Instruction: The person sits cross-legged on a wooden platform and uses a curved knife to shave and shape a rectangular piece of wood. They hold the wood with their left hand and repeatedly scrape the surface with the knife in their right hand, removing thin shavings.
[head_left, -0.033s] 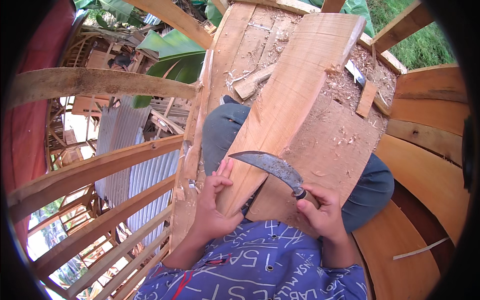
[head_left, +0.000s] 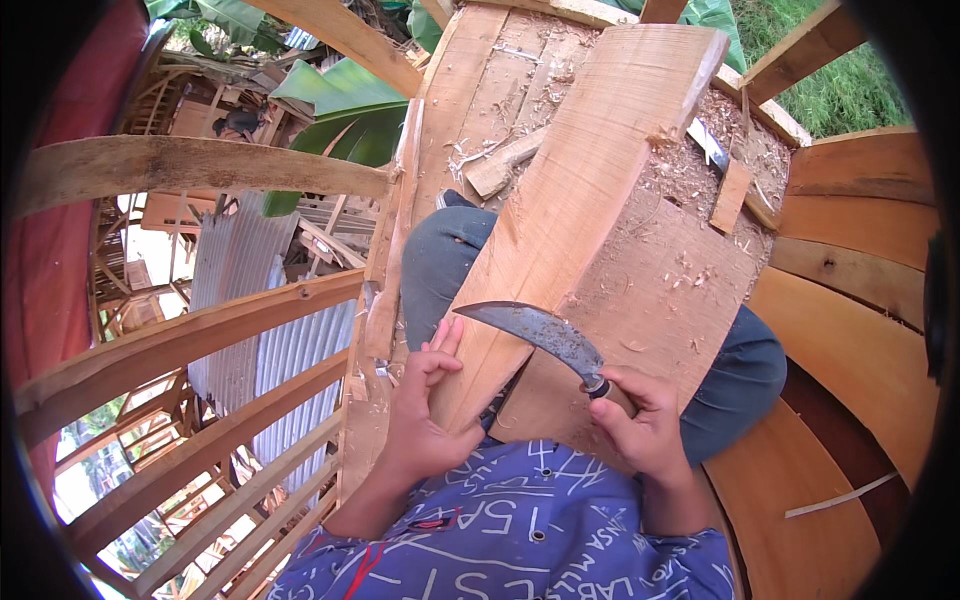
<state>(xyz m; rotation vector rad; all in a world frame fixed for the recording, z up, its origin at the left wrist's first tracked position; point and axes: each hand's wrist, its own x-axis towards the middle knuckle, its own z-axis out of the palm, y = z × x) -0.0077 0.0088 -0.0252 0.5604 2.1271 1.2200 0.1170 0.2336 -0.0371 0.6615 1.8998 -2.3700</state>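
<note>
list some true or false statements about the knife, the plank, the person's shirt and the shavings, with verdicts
1. The right grip holds the curved knife by its handle. True.
2. The curved knife's tip points right. False: it points left.
3. The left grip touches the plank. True.
4. The person wears plain red. False: the shirt is blue with white markings.
5. Wood shavings lie right of the plank. True.

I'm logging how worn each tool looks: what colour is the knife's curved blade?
The blade is dull grey with brownish specks, seen in the head view.
</note>
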